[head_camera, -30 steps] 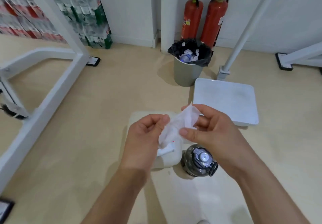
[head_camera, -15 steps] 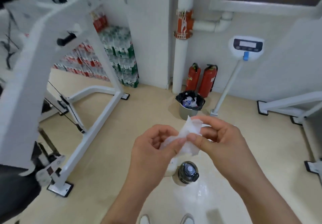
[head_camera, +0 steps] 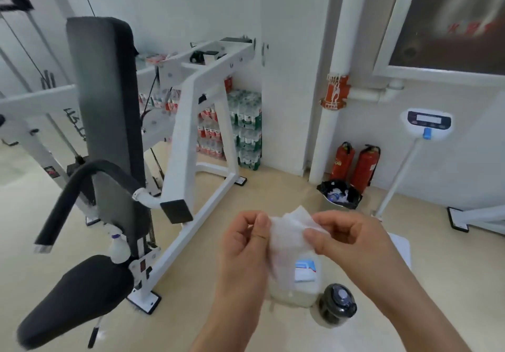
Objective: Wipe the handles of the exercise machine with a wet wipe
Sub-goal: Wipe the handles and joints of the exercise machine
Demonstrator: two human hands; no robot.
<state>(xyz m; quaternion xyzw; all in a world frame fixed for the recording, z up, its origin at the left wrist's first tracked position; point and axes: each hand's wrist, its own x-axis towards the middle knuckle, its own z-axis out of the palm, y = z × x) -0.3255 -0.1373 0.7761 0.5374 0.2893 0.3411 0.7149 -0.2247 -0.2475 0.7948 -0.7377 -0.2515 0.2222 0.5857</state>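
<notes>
Wet wipe (head_camera: 290, 232) now wider; probable wipe-pack label (head_camera: 304, 269) unreadable.

Left half of frame: exercise machine (head_camera: 188, 132), handle (head_camera: 62, 204) at lower left above seat (head_camera: 73, 299). Lower centre: wipe (head_camera: 287, 231) between left hand (head_camera: 243, 250) and right hand (head_camera: 352, 239), bottle (head_camera: 337, 308) below. Right of centre: bin (head_camera: 340, 194) before fire extinguishers (head_camera: 364, 168). Far right: scale (head_camera: 426, 122).
</notes>
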